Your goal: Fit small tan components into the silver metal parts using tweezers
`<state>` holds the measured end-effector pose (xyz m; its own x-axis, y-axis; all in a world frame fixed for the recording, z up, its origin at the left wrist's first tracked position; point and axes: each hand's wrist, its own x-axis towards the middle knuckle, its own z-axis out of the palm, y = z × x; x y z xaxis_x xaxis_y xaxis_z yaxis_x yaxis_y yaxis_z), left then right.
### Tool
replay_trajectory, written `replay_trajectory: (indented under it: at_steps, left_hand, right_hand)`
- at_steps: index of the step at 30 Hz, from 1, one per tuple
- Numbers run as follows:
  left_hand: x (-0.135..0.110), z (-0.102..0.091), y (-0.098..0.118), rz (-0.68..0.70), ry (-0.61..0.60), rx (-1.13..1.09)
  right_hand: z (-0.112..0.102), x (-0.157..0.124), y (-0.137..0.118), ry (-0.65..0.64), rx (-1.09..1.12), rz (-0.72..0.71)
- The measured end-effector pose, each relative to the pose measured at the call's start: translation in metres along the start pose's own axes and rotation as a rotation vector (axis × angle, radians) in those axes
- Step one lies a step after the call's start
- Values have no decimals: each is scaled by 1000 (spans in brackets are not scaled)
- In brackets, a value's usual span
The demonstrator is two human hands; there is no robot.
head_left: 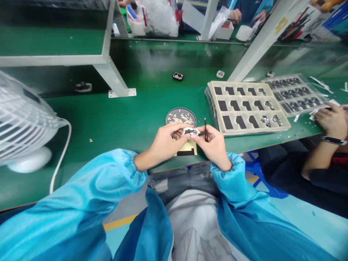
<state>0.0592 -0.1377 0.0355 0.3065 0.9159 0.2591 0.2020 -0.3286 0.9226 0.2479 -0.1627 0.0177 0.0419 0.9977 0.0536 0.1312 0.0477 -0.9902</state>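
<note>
Between my two hands, near the front edge of the green table, is a small white-rimmed part with a dark middle [190,131]; its exact kind is too small to make out. My left hand [169,140] grips it from the left, thumb on top. From the right, the thumb and fingers of my right hand [213,145] press on it too. Dark tweezers [206,130] stick up out of my right hand. Just beyond lies a round dark dish [181,110] with many small pale pieces in it. Beneath my hands is a yellow sheet with a black strip [186,153].
A cream compartment tray [248,132] stands to the right, with a clear tray of parts [301,92] beyond. A white fan [29,123] is at left, its cable [65,148] on the table. Metal posts [111,74] rise behind. A co-worker's hand [332,119] is at far right.
</note>
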Motion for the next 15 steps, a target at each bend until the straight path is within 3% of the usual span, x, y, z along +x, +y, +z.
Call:
replay_trajectory:
  at_steps: [11,15]
  left_hand:
    - [1,0,-6,92,41,89]
    - [1,-1,-7,164,49,136]
  right_hand:
    - [-7,7,-4,160,-163,-290]
    - [-8,6,-14,126,-267,-432]
